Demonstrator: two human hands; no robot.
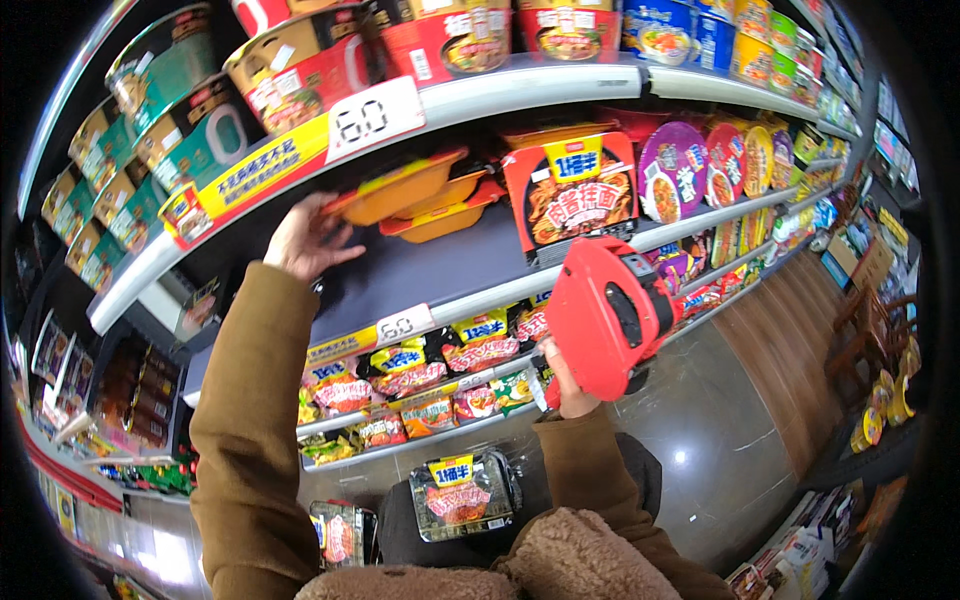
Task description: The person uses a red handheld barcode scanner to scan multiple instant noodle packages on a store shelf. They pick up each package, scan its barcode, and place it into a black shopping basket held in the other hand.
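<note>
My left hand (311, 238) is at the near left end of an orange noodle tray (401, 196), fingertips against its end. One digit stretches away below the tray, and the hand does not close around it. This tray lies tilted and slightly blurred over more orange trays (442, 219) on the shelf. In my right hand (566, 382) is a red plastic hand-held labeller (600, 322), gripped by its lower handle. Its upper part overlaps the shelf edge in view. A boxed noodle pack (571, 193) stands upright behind it.
Cup noodles (322, 82) fill the shelf above; its price rail (255, 161) overhangs my left hand. Bagged noodles (480, 345) line lower shelves. A black noodle tray pack (461, 499) rests at my lap, another (341, 532) left of it. Tiled floor (720, 420) lies to the right.
</note>
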